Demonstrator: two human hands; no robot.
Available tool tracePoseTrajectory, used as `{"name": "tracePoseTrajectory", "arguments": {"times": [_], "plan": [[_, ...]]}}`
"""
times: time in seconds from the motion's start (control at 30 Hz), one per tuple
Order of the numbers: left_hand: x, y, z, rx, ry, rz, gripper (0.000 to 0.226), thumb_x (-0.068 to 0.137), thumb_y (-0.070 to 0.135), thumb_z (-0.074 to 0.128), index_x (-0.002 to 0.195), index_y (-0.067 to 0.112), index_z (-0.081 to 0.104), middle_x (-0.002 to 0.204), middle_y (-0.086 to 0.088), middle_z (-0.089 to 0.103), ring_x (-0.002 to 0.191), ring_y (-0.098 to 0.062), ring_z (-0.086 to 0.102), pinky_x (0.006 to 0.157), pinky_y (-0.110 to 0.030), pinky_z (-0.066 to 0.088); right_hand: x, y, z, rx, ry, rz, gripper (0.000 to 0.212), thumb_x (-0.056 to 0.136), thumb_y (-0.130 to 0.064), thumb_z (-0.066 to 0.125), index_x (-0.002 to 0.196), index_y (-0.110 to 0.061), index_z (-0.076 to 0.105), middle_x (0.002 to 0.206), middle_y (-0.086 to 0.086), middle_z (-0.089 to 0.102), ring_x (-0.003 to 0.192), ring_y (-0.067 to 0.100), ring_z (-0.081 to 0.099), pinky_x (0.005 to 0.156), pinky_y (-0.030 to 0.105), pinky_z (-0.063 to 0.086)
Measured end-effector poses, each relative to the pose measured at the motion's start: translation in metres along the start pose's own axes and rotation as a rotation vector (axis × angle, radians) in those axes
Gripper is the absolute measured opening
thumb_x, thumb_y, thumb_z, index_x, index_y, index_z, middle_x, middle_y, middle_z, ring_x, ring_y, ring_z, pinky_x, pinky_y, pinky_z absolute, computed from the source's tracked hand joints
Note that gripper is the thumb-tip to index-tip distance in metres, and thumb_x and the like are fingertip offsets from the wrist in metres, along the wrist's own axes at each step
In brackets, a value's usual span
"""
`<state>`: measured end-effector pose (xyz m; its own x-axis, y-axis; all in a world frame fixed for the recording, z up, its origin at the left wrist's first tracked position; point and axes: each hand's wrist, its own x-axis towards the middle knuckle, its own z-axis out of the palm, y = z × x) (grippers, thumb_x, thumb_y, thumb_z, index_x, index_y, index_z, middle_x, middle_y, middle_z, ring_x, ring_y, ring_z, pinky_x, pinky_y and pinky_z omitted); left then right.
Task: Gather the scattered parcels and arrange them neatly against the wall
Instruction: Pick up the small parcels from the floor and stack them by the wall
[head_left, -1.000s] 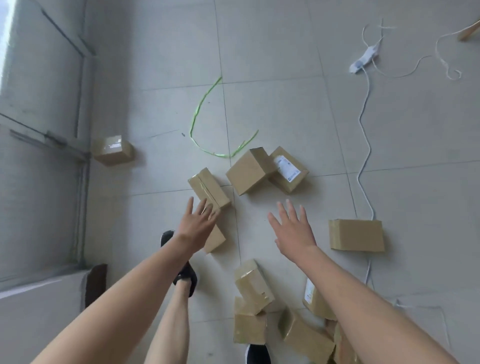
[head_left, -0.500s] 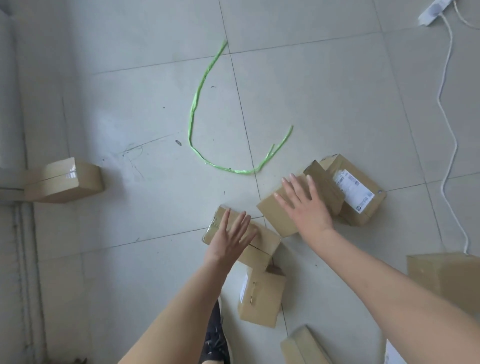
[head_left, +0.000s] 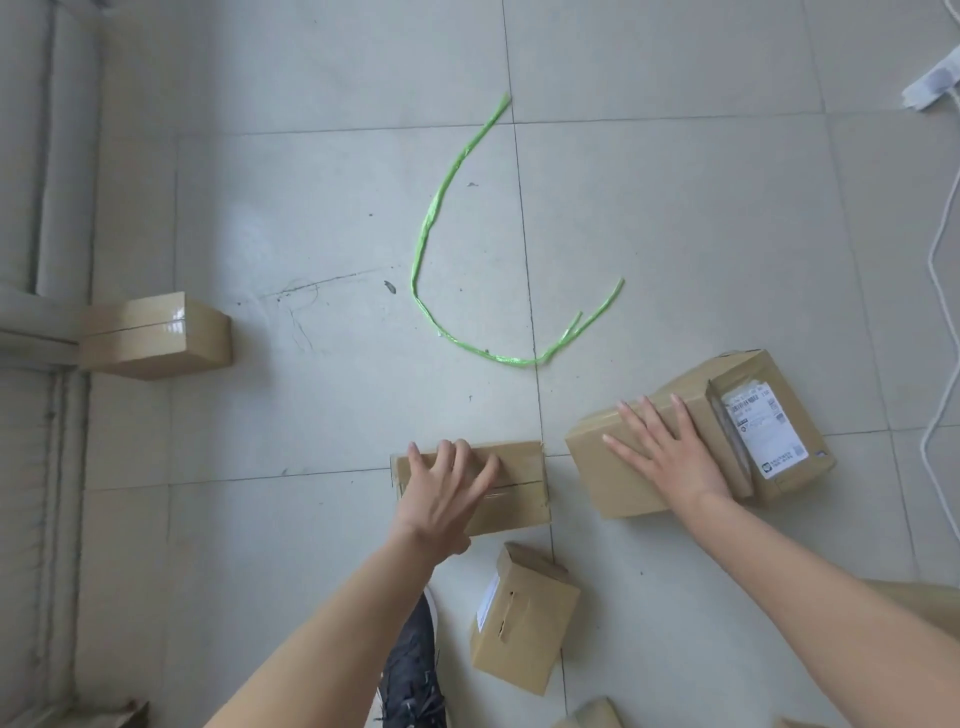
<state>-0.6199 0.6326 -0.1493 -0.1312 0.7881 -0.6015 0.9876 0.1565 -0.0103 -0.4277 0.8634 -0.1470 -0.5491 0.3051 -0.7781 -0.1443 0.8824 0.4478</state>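
On smooth grey tiles, both hands have landed: left hand (head_left: 447, 493) curls over a taped cardboard parcel (head_left: 511, 488); at three o'clock, right hand (head_left: 670, 457) lies spread flat on a plain carton (head_left: 613, 473).

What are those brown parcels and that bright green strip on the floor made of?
The parcels, like the one under the left hand, look like plain matte brown cardboard; glossy clear tape shines on the parcel by the wall. The green strip seems to be thin, shiny plastic twine, twisted and crinkled.

1. Pale floor tiles (head_left: 675, 234) are suggesting a plain indoor room; which kind is unclear.
2. Taped cardboard parcels (head_left: 156, 335) are lying scattered about.
3. A green strap (head_left: 431, 218) and white cable (head_left: 940, 291) are trailing loose.
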Motion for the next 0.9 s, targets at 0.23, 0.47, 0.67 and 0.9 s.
{"name": "tracePoseTrajectory", "arguments": {"times": [0.23,0.47,0.67,0.9], "plan": [[-0.052,-0.001,0.005,0.004,0.035,-0.201,0.109,0.063,0.061,0.072,0.147,0.022,0.013,0.127,-0.017,0.037,0.107,-0.030,0.041,0.079,-0.043,0.041,-0.057,-0.006,0.003,0.298,-0.033,0.328,0.129,0.064,-0.078,0.059,0.148,-0.029,-0.026,0.154,0.029,0.004,0.134,0.043,0.018,0.104,0.057,0.022],[-0.205,0.066,-0.066,-0.599,0.012,-0.648,0.092,0.062,0.071,0.068,0.132,0.027,0.028,0.113,-0.007,0.039,0.103,-0.028,0.047,0.077,-0.040,0.050,-0.217,-0.040,-0.093,0.911,-0.021,0.485,0.130,0.058,-0.082,0.059,0.151,-0.027,-0.013,0.144,0.027,0.013,0.122,0.039,0.029,0.100,0.051,0.033],[-0.395,0.152,-0.112,-1.275,0.190,-0.976,0.072,0.072,0.062,0.064,0.126,0.025,0.034,0.103,-0.005,0.038,0.101,-0.031,0.050,0.089,-0.043,0.050,-0.391,-0.068,-0.145,1.088,0.019,0.442,0.129,0.058,-0.088,0.053,0.151,-0.028,-0.013,0.136,0.021,0.022,0.118,0.036,0.034,0.095,0.050,0.041],[-0.552,0.209,-0.101,-1.697,0.423,-1.230,0.084,0.073,0.063,0.049,0.144,0.024,0.029,0.119,-0.007,0.044,0.102,-0.026,0.053,0.087,-0.040,0.048,-0.491,-0.142,-0.195,0.997,0.124,0.281,0.132,0.056,-0.092,0.047,0.151,-0.025,-0.016,0.132,0.021,0.024,0.115,0.037,0.037,0.095,0.046,0.042]]}}
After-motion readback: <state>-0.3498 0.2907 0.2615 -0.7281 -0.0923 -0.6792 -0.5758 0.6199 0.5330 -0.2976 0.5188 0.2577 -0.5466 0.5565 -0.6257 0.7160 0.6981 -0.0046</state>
